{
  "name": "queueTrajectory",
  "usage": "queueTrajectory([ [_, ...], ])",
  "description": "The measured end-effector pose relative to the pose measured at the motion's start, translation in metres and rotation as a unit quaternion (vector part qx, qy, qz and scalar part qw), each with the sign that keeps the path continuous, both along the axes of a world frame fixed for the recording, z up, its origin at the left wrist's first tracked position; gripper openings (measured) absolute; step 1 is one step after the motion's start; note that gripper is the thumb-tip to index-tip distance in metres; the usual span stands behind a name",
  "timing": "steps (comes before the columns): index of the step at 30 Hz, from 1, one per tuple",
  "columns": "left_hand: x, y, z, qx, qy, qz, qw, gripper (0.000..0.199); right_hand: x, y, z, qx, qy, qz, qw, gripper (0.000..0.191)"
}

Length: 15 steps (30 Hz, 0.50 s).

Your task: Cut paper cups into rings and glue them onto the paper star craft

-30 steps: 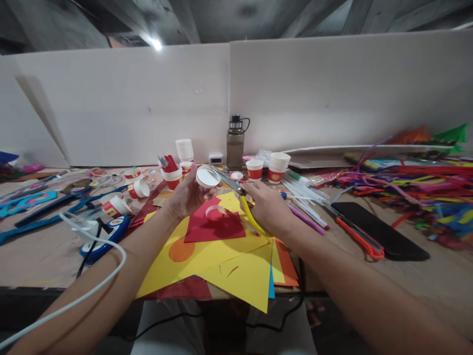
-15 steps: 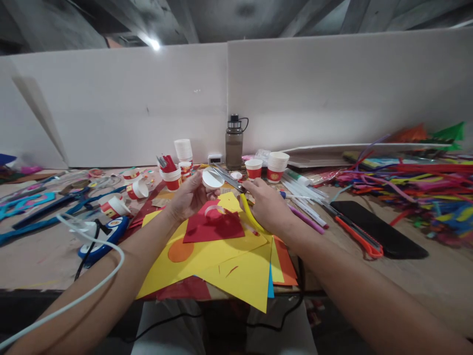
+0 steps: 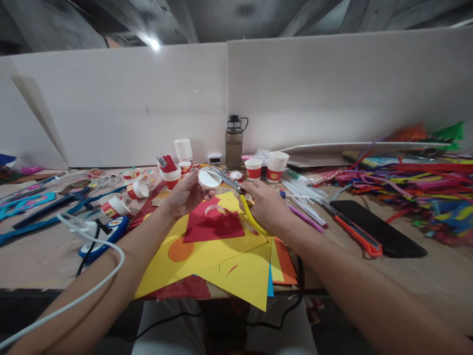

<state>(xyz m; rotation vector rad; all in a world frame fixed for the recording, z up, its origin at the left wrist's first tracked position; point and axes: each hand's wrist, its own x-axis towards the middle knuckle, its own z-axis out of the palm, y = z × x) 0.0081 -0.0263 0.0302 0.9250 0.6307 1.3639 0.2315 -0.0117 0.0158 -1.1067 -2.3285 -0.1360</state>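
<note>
Between its fingers my left hand [image 3: 185, 195] grips a round white paper piece [image 3: 209, 179]. My right hand [image 3: 264, 203] is closed on yellow-handled scissors [image 3: 251, 216], whose metal blades point left and reach the right edge of the white piece. Below both hands lies a red paper sheet [image 3: 212, 230] with a curled pale strip [image 3: 214, 209] and a thin red pen [image 3: 253, 230] on it. Yellow sheets [image 3: 236, 276] spread under the red one, and an orange circle [image 3: 181, 250] rests on the yellow at the left.
A bottle [image 3: 234, 145] stands at the back, with paper cups [image 3: 274, 170] beside it. Tipped cups [image 3: 115, 207] and a white cable [image 3: 120, 261] are at the left. A phone [image 3: 377, 229], an orange cutter [image 3: 360, 236] and colourful pipe cleaners [image 3: 410, 187] lie right.
My left hand and the white piece have shifted slightly left and now the piece is seen a little lower. The scissors still meet its right edge, their blades closer together.
</note>
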Motion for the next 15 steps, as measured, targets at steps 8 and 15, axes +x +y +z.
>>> queueTrajectory([
  [8, -0.0005, 0.0034, -0.0019, 0.005, -0.008, -0.013, 1.000, 0.038, -0.0002, -0.0008, -0.0002, 0.006, -0.020, -0.017, 1.000, 0.039],
  [15, 0.0069, 0.0031, -0.0068, 0.034, -0.028, -0.001, 0.999, 0.032, 0.0008, -0.0011, 0.0014, -0.008, -0.009, -0.028, 1.000, 0.035],
])
